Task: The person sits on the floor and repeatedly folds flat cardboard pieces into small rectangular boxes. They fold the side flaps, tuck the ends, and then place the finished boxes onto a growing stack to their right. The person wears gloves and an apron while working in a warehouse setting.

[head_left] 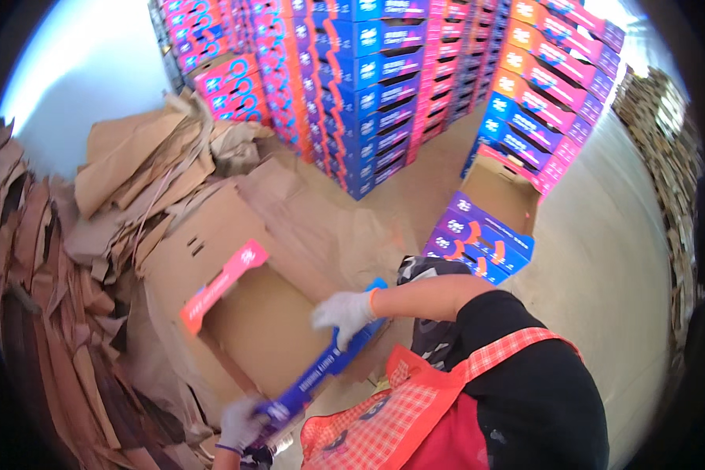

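Head view is showing an open cardboard tray that is lying over the lower right edge of a big brown cardboard sheet. Its blue side is being touched by two gloved hands: the right hand near the upper right end, the left hand at the lower left corner. The right fingers are being spread a little over the blue side, but whether it is being pinched cannot be told. The left fingers are looking blurry, so their hold cannot be told either. It seems best if both ends are being pressed softly and evenly, so that the thin card is not being bent. Bare brown card is being shown inside the tray, and a pink side is being seen at its upper left. Past the sheet's top edge, tall stacks of bright trays are standing, with most insides being hidden. In the right-hand stack, one tray's brown inside is being shown. Past the sheet's left edge, brown paper is lying in heaps.
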### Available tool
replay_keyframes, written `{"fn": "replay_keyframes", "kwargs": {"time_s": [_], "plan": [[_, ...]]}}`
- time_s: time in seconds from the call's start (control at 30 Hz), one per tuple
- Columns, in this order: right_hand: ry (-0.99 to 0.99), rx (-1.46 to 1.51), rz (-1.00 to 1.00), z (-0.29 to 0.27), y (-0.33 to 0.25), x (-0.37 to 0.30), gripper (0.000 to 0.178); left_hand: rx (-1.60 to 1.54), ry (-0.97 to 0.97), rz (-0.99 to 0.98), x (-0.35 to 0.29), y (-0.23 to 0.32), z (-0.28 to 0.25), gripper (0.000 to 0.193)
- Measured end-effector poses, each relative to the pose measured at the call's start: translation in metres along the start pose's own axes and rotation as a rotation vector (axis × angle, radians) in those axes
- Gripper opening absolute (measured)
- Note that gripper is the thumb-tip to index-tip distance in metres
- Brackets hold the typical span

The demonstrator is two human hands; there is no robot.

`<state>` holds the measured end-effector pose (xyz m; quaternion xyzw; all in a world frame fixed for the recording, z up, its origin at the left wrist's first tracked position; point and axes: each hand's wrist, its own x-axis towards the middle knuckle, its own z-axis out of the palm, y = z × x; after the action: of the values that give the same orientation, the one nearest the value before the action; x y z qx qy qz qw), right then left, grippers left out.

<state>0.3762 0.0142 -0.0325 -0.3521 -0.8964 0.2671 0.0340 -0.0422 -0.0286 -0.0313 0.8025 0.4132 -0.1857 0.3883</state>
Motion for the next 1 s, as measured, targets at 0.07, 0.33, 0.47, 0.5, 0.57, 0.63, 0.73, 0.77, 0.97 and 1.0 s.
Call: {"fn": "replay_keyframes", "kwargs": {"time_s": [0.07,0.33,0.47,0.5,0.57,0.63,0.73,0.77,0.97,1.0], "plan": [[0.364,-0.004,0.183,0.025,0.013,0.009,0.081,-0.648,0.34,-0.081,0.019,-0.007,0.029,0.056],[0.595,1.449,0.701,0.027,0.047,0.034,0.08,-2.002,1.021,0.174,0.077,0.031,0.08,0.039],[0.558,1.043,0.55,-0.092,0.005,0.018,0.065,-2.254,0.969,0.435,0.096,0.089,0.076,0.022],[0.522,0.86,0.501,-0.119,-0.014,0.018,0.062,-2.315,0.824,0.55,0.108,0.098,0.082,0.022],[0.609,0.035,0.27,-0.158,-0.059,0.022,0.077,-2.473,0.38,0.4,0.149,0.106,0.1,0.022],[0.553,-0.181,0.105,-0.165,-0.107,0.021,0.068,-2.447,0.07,-0.044,0.17,0.111,0.109,0.026],[0.226,-0.141,-0.136,-0.149,-0.133,0.039,0.073,-1.875,-0.108,-0.309,0.123,0.149,0.086,0.039],[0.484,-0.073,-0.269,-0.142,-0.128,0.052,0.066,-1.473,0.131,-0.146,0.094,0.166,0.074,0.042],[1.236,0.576,0.19,-0.126,-0.072,0.067,0.045,0.359,1.192,0.536,-0.004,0.238,-0.073,0.078],[1.187,0.609,0.269,-0.126,-0.072,0.062,0.044,0.395,1.182,0.323,0.002,0.237,-0.094,0.1]]}}
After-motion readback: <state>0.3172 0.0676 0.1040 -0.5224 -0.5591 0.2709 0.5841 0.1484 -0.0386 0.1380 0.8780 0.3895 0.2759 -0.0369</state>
